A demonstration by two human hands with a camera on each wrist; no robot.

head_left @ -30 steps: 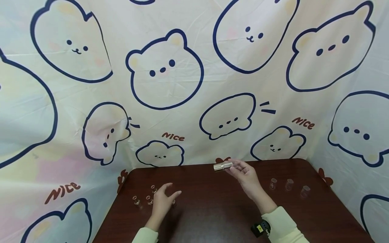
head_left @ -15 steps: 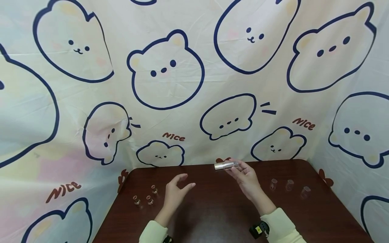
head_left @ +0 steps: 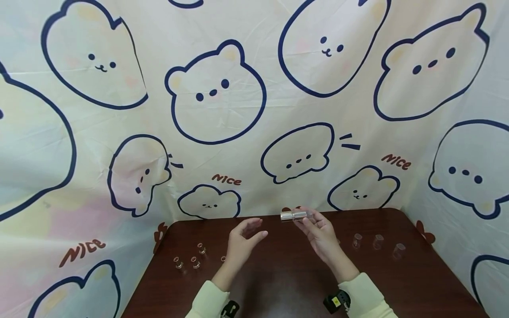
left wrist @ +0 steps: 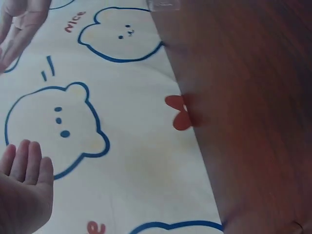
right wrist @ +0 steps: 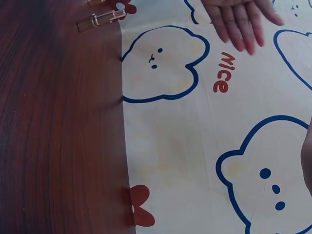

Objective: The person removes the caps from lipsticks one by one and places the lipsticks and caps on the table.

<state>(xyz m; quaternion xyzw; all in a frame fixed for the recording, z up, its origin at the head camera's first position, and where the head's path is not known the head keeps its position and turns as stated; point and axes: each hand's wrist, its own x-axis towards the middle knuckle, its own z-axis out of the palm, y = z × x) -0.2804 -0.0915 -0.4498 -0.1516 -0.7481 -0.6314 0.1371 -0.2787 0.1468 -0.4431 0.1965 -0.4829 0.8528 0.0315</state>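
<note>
My right hand [head_left: 321, 236] pinches a shiny metallic lipstick tube [head_left: 292, 215] near the table's back edge; a clear part shows at its right end, partly behind the fingers. To its left, my left hand [head_left: 240, 243] is raised with thumb and fingers apart, holding nothing and not touching the tube. In the left wrist view the left hand [left wrist: 27, 200] shows its fingers straight. The right wrist view catches the left hand [right wrist: 239, 22] at the top, while the right hand [right wrist: 307, 156] is only a sliver at the edge.
Several similar tubes [head_left: 195, 262] stand on the left of the dark wooden table [head_left: 286, 282], one partly behind the left wrist. On the right stand clear caps [head_left: 378, 241] in a slanting row. A patterned cloth [head_left: 254, 110] hangs behind and at both sides.
My left hand has moved right and up, away from the standing tubes and towards the right hand. The right hand stays nearly in place with the lipstick tube, whose clear end shows slightly differently.
</note>
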